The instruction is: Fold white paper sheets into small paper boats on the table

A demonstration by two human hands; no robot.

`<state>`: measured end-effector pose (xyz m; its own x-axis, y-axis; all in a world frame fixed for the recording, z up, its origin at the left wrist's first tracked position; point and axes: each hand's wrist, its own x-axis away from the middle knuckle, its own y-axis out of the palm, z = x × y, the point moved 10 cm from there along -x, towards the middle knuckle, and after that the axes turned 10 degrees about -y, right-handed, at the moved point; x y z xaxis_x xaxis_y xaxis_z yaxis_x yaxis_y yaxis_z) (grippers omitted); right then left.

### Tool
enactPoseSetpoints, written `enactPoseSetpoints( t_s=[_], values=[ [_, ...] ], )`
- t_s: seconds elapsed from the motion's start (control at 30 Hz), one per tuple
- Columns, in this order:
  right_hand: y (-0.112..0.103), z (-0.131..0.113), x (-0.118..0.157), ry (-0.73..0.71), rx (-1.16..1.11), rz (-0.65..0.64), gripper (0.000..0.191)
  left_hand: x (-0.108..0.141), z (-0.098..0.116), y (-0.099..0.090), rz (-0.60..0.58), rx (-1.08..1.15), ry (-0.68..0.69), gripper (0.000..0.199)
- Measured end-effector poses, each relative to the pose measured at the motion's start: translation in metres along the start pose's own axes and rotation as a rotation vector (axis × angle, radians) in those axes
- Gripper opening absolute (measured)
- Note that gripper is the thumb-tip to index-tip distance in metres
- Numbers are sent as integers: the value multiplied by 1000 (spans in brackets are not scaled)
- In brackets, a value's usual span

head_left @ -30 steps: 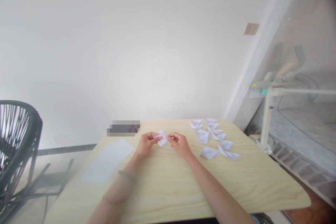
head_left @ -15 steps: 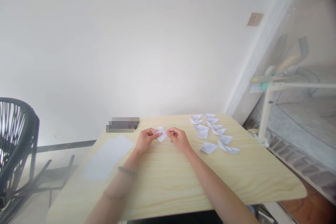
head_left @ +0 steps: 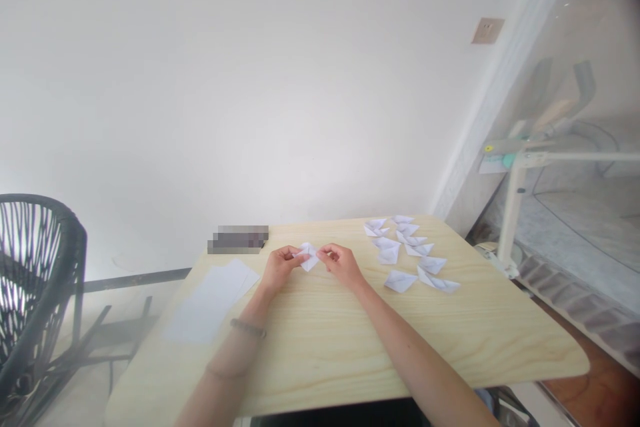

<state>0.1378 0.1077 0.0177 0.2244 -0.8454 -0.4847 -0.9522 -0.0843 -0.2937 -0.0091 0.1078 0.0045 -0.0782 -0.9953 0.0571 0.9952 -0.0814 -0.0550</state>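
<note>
Between my two hands is a small folded white paper (head_left: 309, 258), roughly diamond-shaped, held just above the table. My left hand (head_left: 281, 268) pinches its left corner, thumb on top. On the opposite side, my right hand (head_left: 341, 263) grips the right corner between thumb and fingertips. Several folded paper boats (head_left: 401, 281) lie on the table to the right of my right hand, grouped in loose rows. To the left of my left hand lie flat white paper sheets (head_left: 210, 300), overlapping one another.
The light wooden table (head_left: 320, 360) stands against a white wall. A dark, blurred-out object (head_left: 237, 240) lies at its back left. A dark woven chair (head_left: 45, 267) stands at the left, and a white metal frame (head_left: 513, 213) is beyond the right edge.
The view has shifted slightly, so chair, sheets and boats appear a little further right. Both hands keep their hold on the folded paper, with hardly any visible motion.
</note>
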Motion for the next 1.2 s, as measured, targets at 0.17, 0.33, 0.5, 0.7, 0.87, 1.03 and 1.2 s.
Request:
enactPoseSetpoints(
  t_s=[0.17,0.33,0.5,0.7,0.87,1.03,1.2],
  values=[
    [1,-1,0,-8,27,-13,28,1,4,1,-5,-23,11,31],
    [2,-3,-1,-24,34,-31,25,2,5,7,-17,-72,-2,29],
    [-2,-5,1,-24,48,-23,26,3,6,14,-55,-47,4,27],
    [-2,-2,2,-35,67,-23,27,3,8,16,-79,-11,19,27],
    [0,-2,2,-42,72,-43,27,2,6,14,-64,-52,27,28],
    [0,-3,1,-55,86,-51,26,3,5,15,-63,-41,-3,28],
    [1,-3,1,-56,107,-63,26,6,9,13,-27,-89,7,29]
  ],
)
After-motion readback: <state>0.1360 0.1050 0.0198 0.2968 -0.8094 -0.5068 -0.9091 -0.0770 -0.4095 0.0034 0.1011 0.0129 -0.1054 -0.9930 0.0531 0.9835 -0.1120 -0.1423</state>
